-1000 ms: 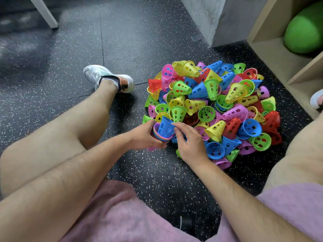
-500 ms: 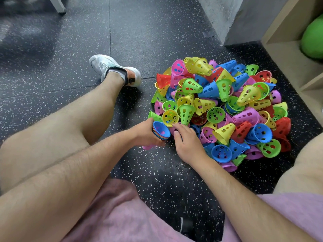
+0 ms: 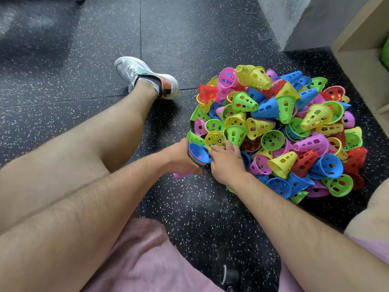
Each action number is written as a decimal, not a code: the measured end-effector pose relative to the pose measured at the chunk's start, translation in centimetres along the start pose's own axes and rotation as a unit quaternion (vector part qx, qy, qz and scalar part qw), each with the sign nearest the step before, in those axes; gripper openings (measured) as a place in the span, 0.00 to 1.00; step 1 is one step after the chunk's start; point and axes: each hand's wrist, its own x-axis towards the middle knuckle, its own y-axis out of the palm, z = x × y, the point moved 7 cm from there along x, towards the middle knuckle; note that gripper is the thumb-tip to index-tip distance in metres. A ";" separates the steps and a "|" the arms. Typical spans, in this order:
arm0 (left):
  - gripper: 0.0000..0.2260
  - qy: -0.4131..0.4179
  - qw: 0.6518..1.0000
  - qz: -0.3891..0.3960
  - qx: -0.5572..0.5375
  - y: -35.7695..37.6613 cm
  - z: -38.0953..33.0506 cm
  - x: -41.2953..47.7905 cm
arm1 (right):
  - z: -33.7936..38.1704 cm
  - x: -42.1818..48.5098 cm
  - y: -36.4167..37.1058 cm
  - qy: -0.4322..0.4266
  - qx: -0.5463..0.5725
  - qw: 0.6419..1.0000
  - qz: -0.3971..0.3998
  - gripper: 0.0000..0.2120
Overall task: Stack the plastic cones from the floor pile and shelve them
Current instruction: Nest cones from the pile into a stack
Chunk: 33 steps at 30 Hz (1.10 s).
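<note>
A pile of perforated plastic cones (image 3: 280, 131) in yellow, green, blue, red and pink lies on the dark speckled floor. My left hand (image 3: 179, 159) grips a nested stack of cones (image 3: 199, 155) at the pile's near left edge; its top cone is blue and faces open end up, and a pink tip pokes out below my palm. My right hand (image 3: 227, 163) is right beside the stack, with its fingertips curled on the rim of a yellow cone (image 3: 214, 140) that lies open end towards me in the pile.
A light wooden shelf unit (image 3: 357, 60) stands at the right, with a green ball (image 3: 386, 53) inside it. A grey concrete pillar (image 3: 294, 22) rises behind the pile. My left leg and white shoe (image 3: 143, 76) stretch across the floor left of the pile.
The blue cone went down onto the stack in my left hand. My right hand let it go, then moved up to the yellow cone.
</note>
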 end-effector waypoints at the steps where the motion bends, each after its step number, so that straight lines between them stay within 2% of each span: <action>1: 0.20 0.001 1.000 0.002 -0.002 0.0 0.1 0.0 | 0.0 0.0 -0.1 -0.001 -0.006 1.000 -0.008 0.18; 5: 0.13 0.017 1.000 0.004 -0.008 -0.1 -0.1 -0.3 | -0.4 -0.2 -0.1 -0.009 -0.019 1.000 -0.014 0.16; 7: 0.15 0.010 1.000 0.006 -0.008 0.0 0.0 -0.4 | -0.4 -0.3 0.4 -0.015 -0.028 0.999 0.005 0.16; 9: 0.23 0.000 1.000 0.003 -0.015 0.2 0.0 -0.5 | -0.3 -0.1 0.9 -0.017 -0.042 0.999 0.023 0.17; 13: 0.22 0.005 0.999 0.006 -0.031 0.4 -0.8 -0.8 | -0.2 0.2 1.1 -0.021 -0.052 0.998 0.009 0.18; 15: 0.23 0.008 0.999 0.008 -0.035 0.4 -0.8 -0.7 | -0.4 -0.3 0.6 -0.024 -0.023 0.999 -0.037 0.18; 18: 0.27 0.007 0.999 -0.002 -0.036 0.4 -0.5 -0.5 | -1.1 -1.8 -1.3 -0.033 0.066 0.984 -0.159 0.15; 21: 0.33 0.010 0.999 -0.010 -0.040 0.6 -0.4 -0.3 | -2.6 -3.8 -3.3 -0.029 0.179 0.941 -0.286 0.13; 23: 0.33 0.010 0.999 -0.004 -0.033 0.8 -0.5 -0.4 | -3.5 -5.3 -4.5 -0.023 0.253 0.907 -0.336 0.11; 26: 0.29 0.018 0.999 0.001 -0.030 1.1 -1.3 -0.5 | -4.5 -7.9 -5.9 0.002 0.303 0.874 -0.379 0.12; 29: 0.30 0.038 0.999 0.009 -0.025 1.5 -2.1 -0.5 | -5.0 -9.7 -6.5 0.024 0.310 0.862 -0.401 0.17; 33: 0.25 0.047 0.998 0.036 -0.035 2.3 -2.8 -0.4 | -5.3 -10.1 -7.6 0.013 0.314 0.850 -0.423 0.14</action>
